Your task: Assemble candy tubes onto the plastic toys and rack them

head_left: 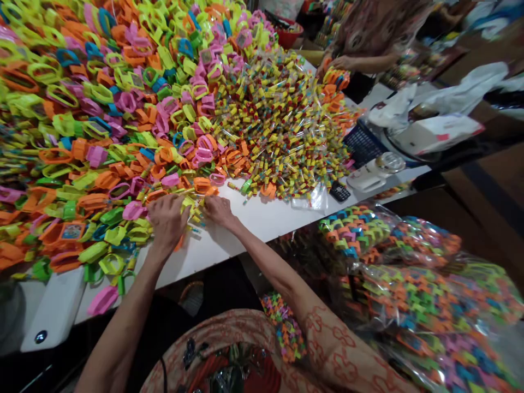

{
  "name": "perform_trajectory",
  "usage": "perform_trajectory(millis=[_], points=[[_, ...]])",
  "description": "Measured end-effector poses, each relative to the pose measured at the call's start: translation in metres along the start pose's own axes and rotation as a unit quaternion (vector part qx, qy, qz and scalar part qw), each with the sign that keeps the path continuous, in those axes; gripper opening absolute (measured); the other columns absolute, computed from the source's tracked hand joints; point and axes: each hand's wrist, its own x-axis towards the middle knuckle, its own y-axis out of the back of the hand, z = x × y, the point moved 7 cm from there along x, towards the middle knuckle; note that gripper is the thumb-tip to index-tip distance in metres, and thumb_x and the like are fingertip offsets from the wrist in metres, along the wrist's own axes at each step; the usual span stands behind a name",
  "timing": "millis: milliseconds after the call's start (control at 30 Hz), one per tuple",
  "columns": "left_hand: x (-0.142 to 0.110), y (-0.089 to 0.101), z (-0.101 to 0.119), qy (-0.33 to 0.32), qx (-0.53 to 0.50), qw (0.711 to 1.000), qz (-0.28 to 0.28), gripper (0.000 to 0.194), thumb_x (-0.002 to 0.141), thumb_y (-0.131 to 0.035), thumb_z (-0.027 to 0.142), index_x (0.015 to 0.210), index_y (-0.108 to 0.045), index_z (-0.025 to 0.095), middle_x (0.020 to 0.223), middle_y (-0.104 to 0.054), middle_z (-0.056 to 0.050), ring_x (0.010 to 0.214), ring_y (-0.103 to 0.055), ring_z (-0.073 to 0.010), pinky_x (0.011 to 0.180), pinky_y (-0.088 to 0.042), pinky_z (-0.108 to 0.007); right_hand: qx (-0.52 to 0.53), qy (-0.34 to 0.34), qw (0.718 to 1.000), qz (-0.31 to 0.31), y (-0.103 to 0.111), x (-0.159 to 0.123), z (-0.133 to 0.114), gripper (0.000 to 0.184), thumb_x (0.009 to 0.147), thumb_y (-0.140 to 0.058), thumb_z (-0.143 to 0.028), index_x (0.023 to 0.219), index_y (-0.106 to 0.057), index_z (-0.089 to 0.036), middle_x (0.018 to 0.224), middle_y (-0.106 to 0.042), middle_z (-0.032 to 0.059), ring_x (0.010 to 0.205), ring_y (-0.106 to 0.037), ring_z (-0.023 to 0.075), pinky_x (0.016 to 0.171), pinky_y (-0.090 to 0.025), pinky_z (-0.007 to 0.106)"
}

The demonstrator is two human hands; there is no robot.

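At the near edge of a big heap of toy plastic watches, my left hand bends its fingers over the pile. Close by on its right, my right hand has its fingers pressed together. Between the two hands are small yellow tubes, blurred and partly covered by the fingers. What exactly each hand grips is hidden. An orange watch lies just beyond my fingertips. Further right spreads a heap of small yellow-and-red tubes in clear wrap.
The white table runs along the front. A white box-like object sits at its left edge. Right are a black phone, a clear jar and a blue basket. Filled bags lie below; another person's hand works opposite.
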Motion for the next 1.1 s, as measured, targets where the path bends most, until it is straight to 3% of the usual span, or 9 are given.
perform_trajectory(millis=[133,233,367,467,700,833,967,1033,1100], points=[[0.061,-0.036,0.022,-0.019,0.036,0.994,-0.098,0.034,0.097,-0.047,0.027,0.111,-0.074,0.013,0.122,-0.069,-0.022,0.117,-0.059,-0.0391,0.099,-0.036,-0.052,0.035,-0.029,0.999,0.018,0.006,-0.015,0.014,0.021,0.098,-0.053,-0.030,0.107,-0.069,-0.019,0.113,-0.073,0.0077,0.099,-0.064,0.0208,0.076,-0.039,0.029],[0.088,-0.054,0.027,-0.028,0.078,0.988,-0.129,0.030,0.092,-0.050,0.026,0.105,-0.073,0.012,0.116,-0.070,-0.023,0.113,-0.058,-0.0396,0.098,-0.036,-0.052,0.090,-0.078,0.992,0.035,0.019,-0.031,0.042,0.015,0.093,-0.057,-0.027,0.096,-0.069,-0.019,0.098,-0.073,0.0045,0.089,-0.062,0.0184,0.069,-0.035,0.027],[0.100,-0.064,0.029,-0.049,0.085,0.990,-0.101,0.033,0.087,-0.050,0.023,0.110,-0.073,0.015,0.119,-0.070,-0.021,0.113,-0.059,-0.0374,0.095,-0.039,-0.050,0.177,-0.125,0.973,0.077,0.027,-0.049,0.078,0.007,0.088,-0.063,-0.024,0.086,-0.068,-0.020,0.086,-0.070,0.0002,0.079,-0.059,0.0151,0.066,-0.032,0.025],[0.109,-0.071,0.021,-0.025,0.047,0.992,-0.114,0.039,0.082,-0.053,0.022,0.114,-0.075,0.018,0.123,-0.071,-0.019,0.114,-0.061,-0.0373,0.094,-0.040,-0.049,0.223,-0.131,0.962,0.087,0.023,-0.053,0.091,0.006,0.086,-0.066,-0.025,0.082,-0.066,-0.020,0.081,-0.068,-0.0011,0.074,-0.056,0.0142,0.065,-0.033,0.024],[0.138,-0.087,0.012,-0.032,0.026,0.976,-0.212,0.017,0.080,-0.058,0.027,0.070,-0.070,0.020,0.082,-0.074,-0.014,0.093,-0.067,-0.0325,0.084,-0.040,-0.041,0.227,-0.161,0.956,0.096,0.016,-0.055,0.094,0.011,0.088,-0.066,-0.029,0.081,-0.064,-0.021,0.079,-0.067,-0.0007,0.075,-0.057,0.0153,0.064,-0.031,0.025],[0.137,-0.080,0.015,-0.047,-0.008,0.976,-0.212,0.012,0.077,-0.063,0.030,0.070,-0.064,0.020,0.089,-0.073,-0.012,0.092,-0.067,-0.0294,0.081,-0.041,-0.037,0.260,-0.153,0.946,0.117,0.017,-0.056,0.095,0.012,0.085,-0.064,-0.028,0.078,-0.059,-0.020,0.078,-0.065,-0.0014,0.073,-0.054,0.0145,0.064,-0.032,0.025],[0.122,-0.051,0.020,-0.016,-0.146,0.984,-0.102,0.014,0.079,-0.059,0.034,0.076,-0.058,0.021,0.100,-0.071,-0.012,0.098,-0.066,-0.0278,0.083,-0.047,-0.036,0.348,-0.138,0.913,0.161,0.023,-0.057,0.097,0.013,0.084,-0.063,-0.030,0.079,-0.057,-0.020,0.080,-0.063,-0.0021,0.075,-0.055,0.0134,0.069,-0.040,0.024],[0.104,-0.041,0.023,0.032,-0.250,0.964,-0.085,0.022,0.079,-0.061,0.043,0.079,-0.058,0.021,0.091,-0.068,-0.008,0.084,-0.065,-0.0240,0.075,-0.048,-0.035,0.400,-0.102,0.891,0.189,0.031,-0.057,0.089,0.014,0.086,-0.061,-0.033,0.087,-0.061,-0.019,0.080,-0.062,-0.0020,0.074,-0.056,0.0135,0.071,-0.044,0.025],[0.079,-0.038,0.030,0.080,-0.359,0.923,-0.116,0.035,0.078,-0.063,0.054,0.083,-0.060,0.020,0.080,-0.065,-0.004,0.068,-0.061,-0.0189,0.065,-0.047,-0.031,0.446,-0.057,0.869,0.208,0.042,-0.059,0.076,0.022,0.088,-0.060,-0.036,0.100,-0.065,-0.018,0.078,-0.061,-0.0021,0.070,-0.055,0.0132,0.070,-0.048,0.026]])
